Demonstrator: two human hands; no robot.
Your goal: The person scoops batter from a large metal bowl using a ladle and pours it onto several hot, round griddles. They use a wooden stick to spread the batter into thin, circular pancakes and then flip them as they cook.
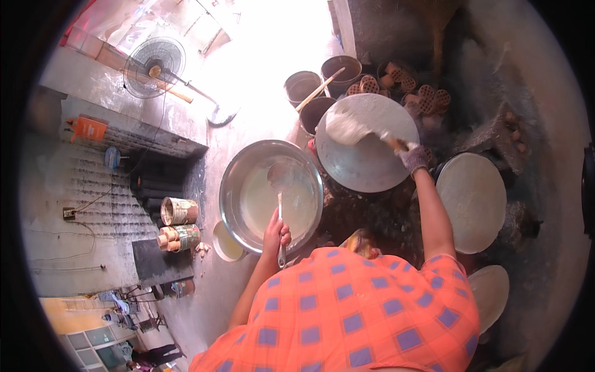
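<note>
My left hand [276, 235] grips the handle of a metal ladle [280, 179], its bowl held over a large metal basin [224, 200] of pale, milky batter [255, 209]. My right hand [413, 158], in a knitted glove, is closed around the short brown handle of a spreading tool [396, 143]; the tool's far end is blurred. It reaches over a round metal griddle [367, 162], where a patch of whitish batter [346, 123] lies on the upper left part. To the right of my forearm a second round plate [472, 204] bears a pale sheet.
Buckets [341, 69] with a wooden stick [320, 89] across them and perforated briquettes [426, 97] stand beyond the griddle. A shallow bowl [228, 242] is left of the basin. Another pale disc [488, 297] lies lower right. A fan [155, 69] and a distant person [155, 355] are at left.
</note>
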